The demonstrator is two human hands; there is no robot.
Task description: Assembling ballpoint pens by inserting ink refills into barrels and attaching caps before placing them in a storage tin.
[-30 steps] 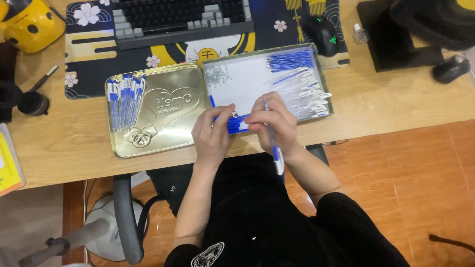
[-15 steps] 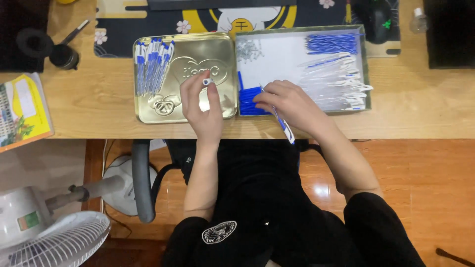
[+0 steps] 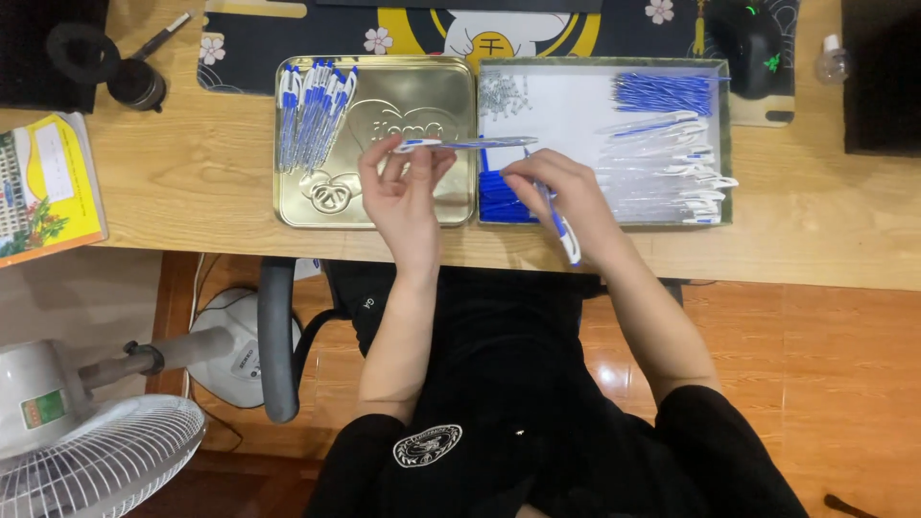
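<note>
**Pen held over gold tin, both hands at the trays**

Landmark: gold tin (image 3: 297,206) on the wooden surface (image 3: 192,182). Far left of it, a yellow booklet (image 3: 48,187); below the surface edge, a white fan (image 3: 91,456). Inside the tin's left part, a bundle of finished blue-white pens (image 3: 312,115), long axes running roughly away from the person. Over the tin's right half, left hand (image 3: 408,192), fingers (image 3: 384,158) pinching a blue-white pen (image 3: 460,145) at its left end; the pen lies nearly level, long axis left-right, tip reaching past the tin's right edge over the white tray (image 3: 576,115). Right of the tin, right hand (image 3: 566,197) rests on the tray's near-left corner, fingers curled around a second pen (image 3: 561,225) that points back toward the person, fingertips touching the blue parts pile (image 3: 499,197). Right hand sits just under the held pen's free end, nearer to it than anything else. Further right in the tray: small springs (image 3: 504,94), blue refills (image 3: 667,93), clear barrels (image 3: 662,177). Beyond the tray, a black mouse (image 3: 748,43).
</note>
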